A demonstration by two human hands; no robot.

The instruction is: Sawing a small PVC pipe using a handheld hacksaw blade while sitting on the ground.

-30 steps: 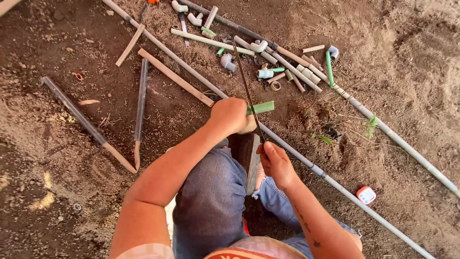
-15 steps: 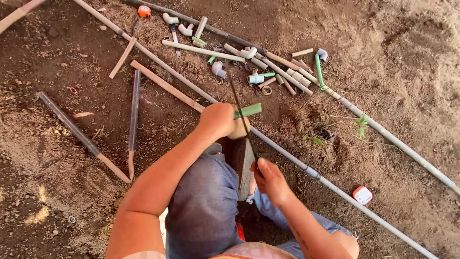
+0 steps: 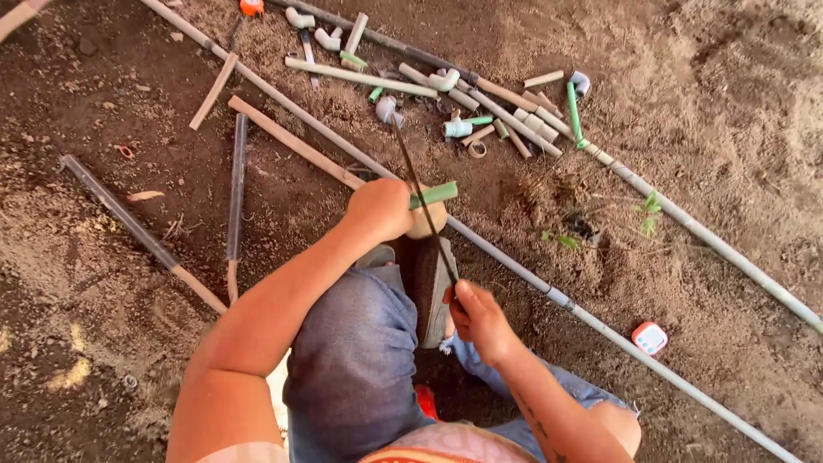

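My left hand [image 3: 381, 208] grips a short green pipe [image 3: 433, 195] — smooth, matt plastic. The saw blade [image 3: 420, 195] in my right hand [image 3: 480, 319] is thin dark metal, dull. The ground [image 3: 729, 129] is loose, crumbly brown soil. The long pipes [image 3: 686, 225] look like dusty grey plastic, and my jeans [image 3: 356, 351] are coarse blue denim — faded.

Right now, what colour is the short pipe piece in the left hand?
Green. The short pipe piece sticks out of the left hand, clearest in the head view.
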